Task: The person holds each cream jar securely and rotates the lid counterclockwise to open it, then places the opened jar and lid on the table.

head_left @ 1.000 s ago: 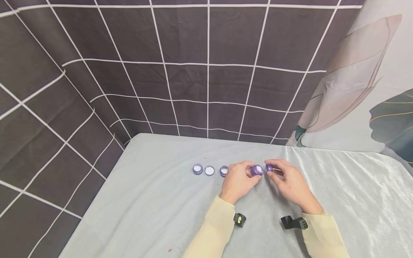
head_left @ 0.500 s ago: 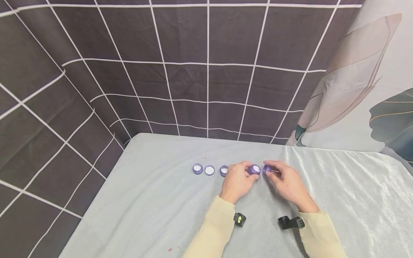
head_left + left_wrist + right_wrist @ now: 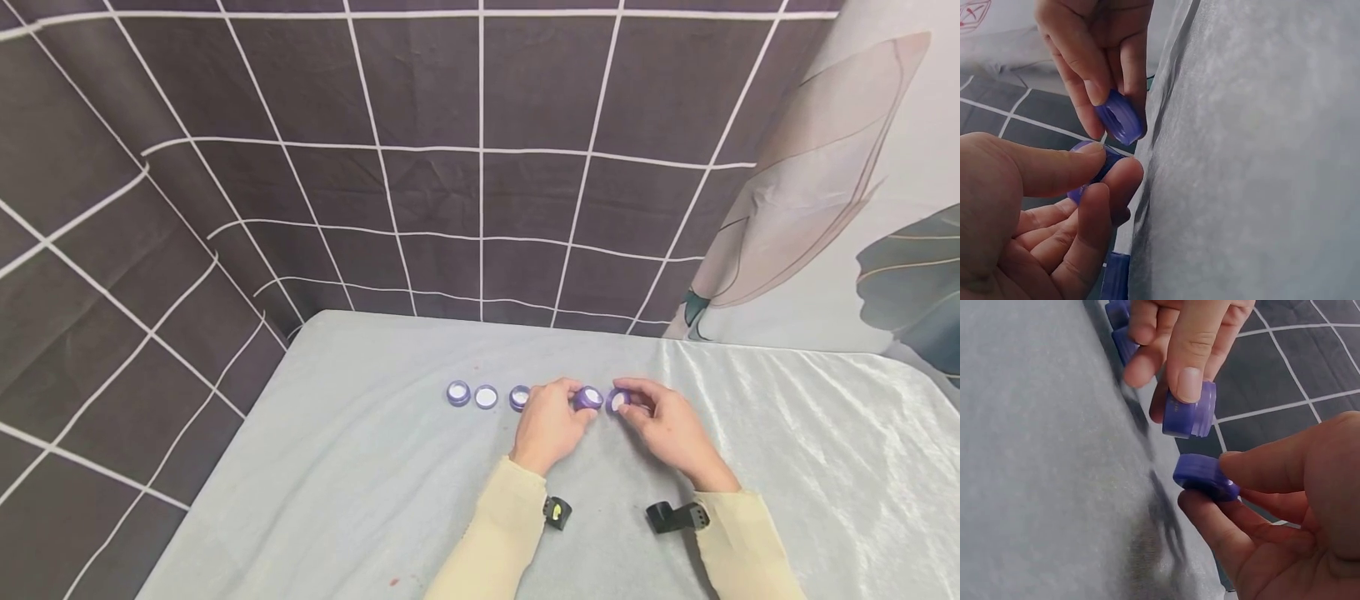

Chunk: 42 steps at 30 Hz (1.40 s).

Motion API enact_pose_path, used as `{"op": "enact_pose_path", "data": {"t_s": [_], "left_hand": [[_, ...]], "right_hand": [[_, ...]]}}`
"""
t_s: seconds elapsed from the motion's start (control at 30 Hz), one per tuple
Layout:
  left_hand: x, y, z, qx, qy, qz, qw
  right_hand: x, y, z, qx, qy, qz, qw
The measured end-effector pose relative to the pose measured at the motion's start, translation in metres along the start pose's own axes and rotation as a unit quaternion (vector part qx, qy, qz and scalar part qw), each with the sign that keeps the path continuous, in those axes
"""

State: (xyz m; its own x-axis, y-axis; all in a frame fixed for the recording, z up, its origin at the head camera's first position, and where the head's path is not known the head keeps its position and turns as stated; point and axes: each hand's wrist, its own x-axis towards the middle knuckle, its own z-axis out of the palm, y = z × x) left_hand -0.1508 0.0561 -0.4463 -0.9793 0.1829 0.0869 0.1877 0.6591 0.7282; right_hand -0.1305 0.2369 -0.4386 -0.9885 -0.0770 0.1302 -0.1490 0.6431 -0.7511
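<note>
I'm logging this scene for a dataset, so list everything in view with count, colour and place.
small jar: one, purple with white inside, held in the left hand just above the table
lid: one, purple, pinched in the right hand beside the jar
loose pieces: three, purple and white, in a row left of the hands
tablecloth: one, pale grey, over the table
grid curtain: one, dark with white lines, behind
leaf-print curtain: one, pale, at right
wrist cameras: two, black
left hand: cream sleeve
right hand: cream sleeve
</note>
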Motion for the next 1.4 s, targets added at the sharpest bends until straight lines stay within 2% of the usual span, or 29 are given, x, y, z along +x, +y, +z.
{"op": "enact_pose_path", "data": {"t_s": [0.27, 0.67, 1.07, 1.4], "left_hand": [[-0.0002, 0.0003, 0.0013, -0.011, -0.004, -0.009, 0.9999], [-0.0005, 0.0015, 0.0024, -0.020, -0.016, -0.015, 0.9996], [-0.0002, 0.0009, 0.0032, -0.005, -0.012, -0.007, 0.9999], [-0.0010, 0.0018, 0.0029, 0.043, 0.005, -0.003, 0.9991]], "right_hand": [[0.0006, 0.0015, 0.0009, -0.010, -0.027, 0.016, 0.999], [-0.0008, 0.0023, 0.0009, -0.012, -0.032, 0.020, 0.999], [-0.0014, 0.0050, 0.0001, -0.032, -0.037, 0.021, 0.999], [-0.0012, 0.0058, -0.0005, -0.061, -0.040, 0.001, 0.997]]}}
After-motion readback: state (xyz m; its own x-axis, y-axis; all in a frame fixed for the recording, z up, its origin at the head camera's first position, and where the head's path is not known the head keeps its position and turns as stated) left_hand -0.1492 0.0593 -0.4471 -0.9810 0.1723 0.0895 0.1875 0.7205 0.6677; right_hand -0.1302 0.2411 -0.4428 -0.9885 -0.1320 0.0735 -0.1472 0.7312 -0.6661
